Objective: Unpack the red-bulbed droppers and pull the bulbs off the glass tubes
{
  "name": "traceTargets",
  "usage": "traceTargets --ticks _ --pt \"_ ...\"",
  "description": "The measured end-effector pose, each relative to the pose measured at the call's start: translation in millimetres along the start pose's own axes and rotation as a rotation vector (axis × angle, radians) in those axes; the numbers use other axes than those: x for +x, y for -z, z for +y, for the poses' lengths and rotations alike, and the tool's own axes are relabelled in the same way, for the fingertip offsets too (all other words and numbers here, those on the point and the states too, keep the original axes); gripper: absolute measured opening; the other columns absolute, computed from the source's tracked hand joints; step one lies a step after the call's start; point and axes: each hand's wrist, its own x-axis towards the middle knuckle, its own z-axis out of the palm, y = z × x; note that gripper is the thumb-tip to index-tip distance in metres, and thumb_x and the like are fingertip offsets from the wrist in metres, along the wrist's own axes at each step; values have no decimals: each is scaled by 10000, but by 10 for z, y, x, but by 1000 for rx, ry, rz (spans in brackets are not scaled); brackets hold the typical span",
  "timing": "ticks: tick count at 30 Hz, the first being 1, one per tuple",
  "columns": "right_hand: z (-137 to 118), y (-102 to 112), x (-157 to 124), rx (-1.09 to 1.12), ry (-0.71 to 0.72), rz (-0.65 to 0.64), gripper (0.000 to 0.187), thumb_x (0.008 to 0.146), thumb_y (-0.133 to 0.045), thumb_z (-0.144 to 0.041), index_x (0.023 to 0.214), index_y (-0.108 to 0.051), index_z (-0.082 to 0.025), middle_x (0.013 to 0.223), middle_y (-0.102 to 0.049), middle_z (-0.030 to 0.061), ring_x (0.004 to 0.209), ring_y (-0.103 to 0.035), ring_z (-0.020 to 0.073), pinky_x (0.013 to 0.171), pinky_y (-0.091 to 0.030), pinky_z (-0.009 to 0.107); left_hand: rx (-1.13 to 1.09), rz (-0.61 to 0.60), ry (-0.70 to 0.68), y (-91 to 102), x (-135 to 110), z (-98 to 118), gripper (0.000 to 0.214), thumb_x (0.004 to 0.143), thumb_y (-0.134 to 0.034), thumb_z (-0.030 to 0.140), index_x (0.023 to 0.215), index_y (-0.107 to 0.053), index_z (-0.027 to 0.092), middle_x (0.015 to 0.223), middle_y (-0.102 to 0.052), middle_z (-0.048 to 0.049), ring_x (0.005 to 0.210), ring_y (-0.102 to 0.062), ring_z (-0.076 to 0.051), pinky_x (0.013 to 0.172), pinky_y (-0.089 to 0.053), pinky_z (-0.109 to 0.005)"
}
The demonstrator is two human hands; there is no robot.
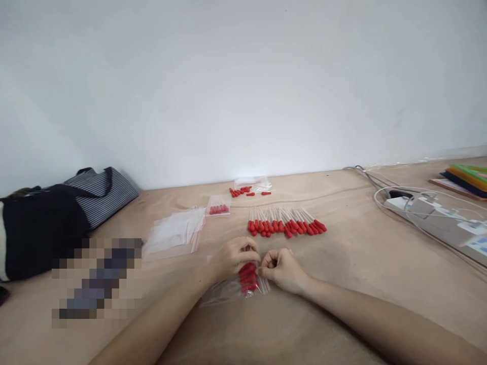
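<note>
A clear zip-lock bag (224, 292) with red lines by its opening lies flat on the table, several red bulb-ended pieces (248, 280) inside it. My left hand (236, 257) rests over its upper part, fingers curled on the plastic. At the bag's right edge, my right hand (282, 270) pinches the red-lined opening. Just beyond my hands lies a row of thin pale stems with red bulb ends (287, 226), like droppers, bulbs toward me. My fingers partly hide the bag's contents.
Flat zip-lock bags (173, 230) are stacked at left, near a filled small bag (218, 207). Loose red bulbs (239, 191) lie by the wall. A striped bag (102, 195) and a black bag (41, 233) stand left. At right are a power strip (437, 218), cables and coloured folders (466, 177).
</note>
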Motion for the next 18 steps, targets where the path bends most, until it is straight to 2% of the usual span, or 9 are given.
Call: traceTargets --ticks 13,18 --pt "19 3 0 -15 20 -13 207 637 -626 -360 580 -599 -162 497 -532 -53 476 -426 63 564 -325 211 74 62 -49 12 26 50 281 868 -392 184 680 -598 155 762 -581 -41 647 -492 -100 603 -395 -215" --pt "28 57 2 -28 84 -75 261 673 -597 -419 611 -622 -167 504 -531 -52 499 -428 70 584 -334 215 75 67 -73 18 39 57 297 882 -362 177 691 -588 150 744 -590 -49 637 -500 -99 611 -398 -219"
